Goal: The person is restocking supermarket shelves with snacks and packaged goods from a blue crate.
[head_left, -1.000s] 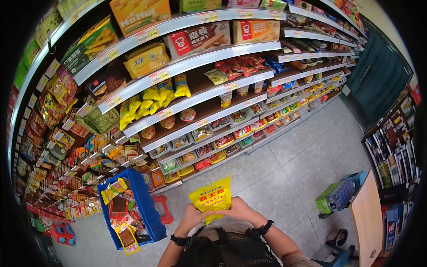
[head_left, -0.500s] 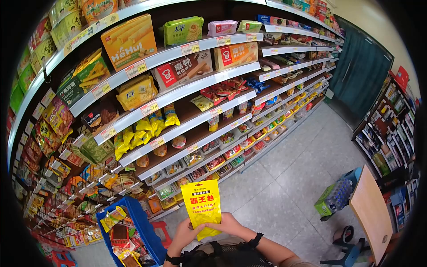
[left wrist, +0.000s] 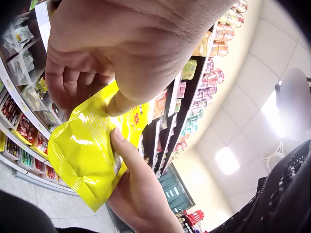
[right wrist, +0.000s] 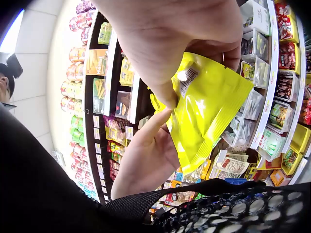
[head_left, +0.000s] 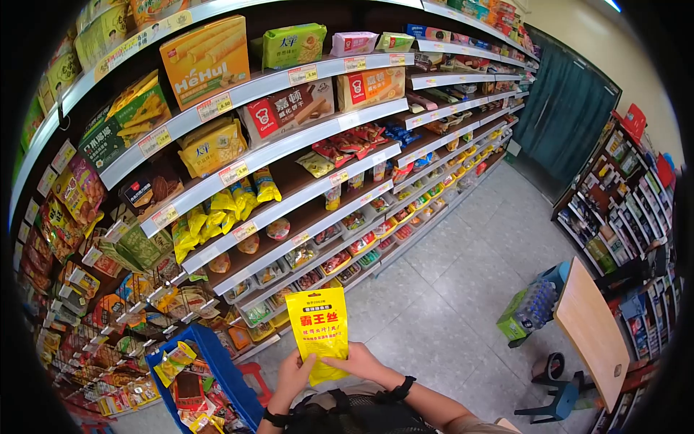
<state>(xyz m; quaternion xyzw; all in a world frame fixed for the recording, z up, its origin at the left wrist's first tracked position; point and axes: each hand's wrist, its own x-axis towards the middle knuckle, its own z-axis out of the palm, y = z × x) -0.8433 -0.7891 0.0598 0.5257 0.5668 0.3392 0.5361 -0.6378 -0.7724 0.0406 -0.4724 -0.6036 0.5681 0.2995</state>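
Note:
A yellow snack bag (head_left: 318, 325) with red and black print stands upright in front of the person's body, its printed face toward the head camera. The left hand (head_left: 293, 377) grips its lower left edge, thumb on the front and fingers behind. On the lower right edge the right hand (head_left: 361, 363) pinches it the same way. In the left wrist view the bag (left wrist: 92, 145) is creased between both thumbs. A small barcode label shows on the bag (right wrist: 209, 107) in the right wrist view. Both wrists wear black straps.
A blue basket (head_left: 210, 362) full of packaged snacks stands at lower left, beside a red stool (head_left: 254, 383). Long shelves (head_left: 289, 159) of snacks run across the back. At right are a wooden tabletop (head_left: 589, 333), a pack of bottles (head_left: 535, 311) and a blue stool (head_left: 553, 401).
The bag has gone from tilted and bent to upright and flatter, its print now facing the head camera. Both hands keep hold of it. The head view has shifted.

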